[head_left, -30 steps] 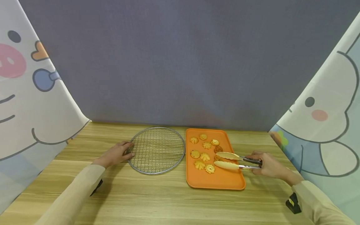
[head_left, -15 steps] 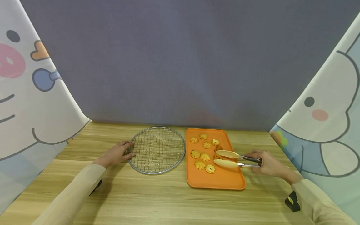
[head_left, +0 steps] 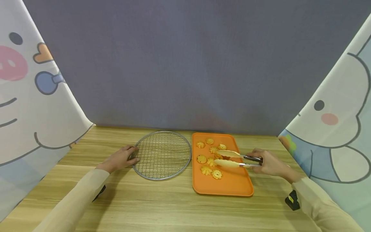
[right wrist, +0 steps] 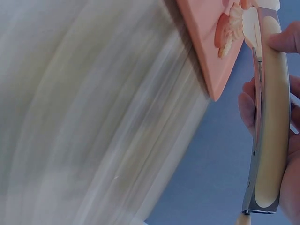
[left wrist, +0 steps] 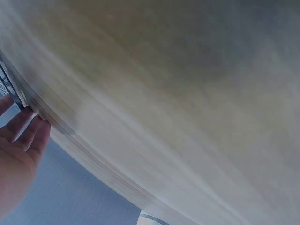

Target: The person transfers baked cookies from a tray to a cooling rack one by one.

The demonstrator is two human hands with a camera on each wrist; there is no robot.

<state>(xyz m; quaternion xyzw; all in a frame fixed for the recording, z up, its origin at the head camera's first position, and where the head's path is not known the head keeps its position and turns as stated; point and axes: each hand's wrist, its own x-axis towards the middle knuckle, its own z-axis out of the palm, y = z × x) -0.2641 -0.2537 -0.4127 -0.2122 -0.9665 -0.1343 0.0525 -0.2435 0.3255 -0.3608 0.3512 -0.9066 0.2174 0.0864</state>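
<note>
My right hand [head_left: 268, 163] grips a pair of tongs [right wrist: 274, 112] by the handles, thumb on one handle and fingers on the other. The pale scalloped heads of the tongs [head_left: 227, 163] are spread low over the orange tray [head_left: 223, 187]. Darker brown cookies [head_left: 222, 157] show between the heads, partly hidden by them. Several golden piped cookies [head_left: 206, 170] lie around them on the tray. On the left, my left hand [head_left: 119, 159] rests at the left rim of a round wire rack [head_left: 162, 156], its fingers [left wrist: 40, 136] fairly straight with the tips at the metal edge.
Rack and tray lie side by side on a wood-grain table [head_left: 150, 206], a narrow gap between them. A grey cloth backdrop [head_left: 185, 64] rises behind the table. Printed cartoon sheets [head_left: 339, 106] hang at both sides.
My right hand has moved left and slightly away from me, carrying the tong heads further over the tray. The brown cookies now appear further left, between the heads. My left hand stays put.
</note>
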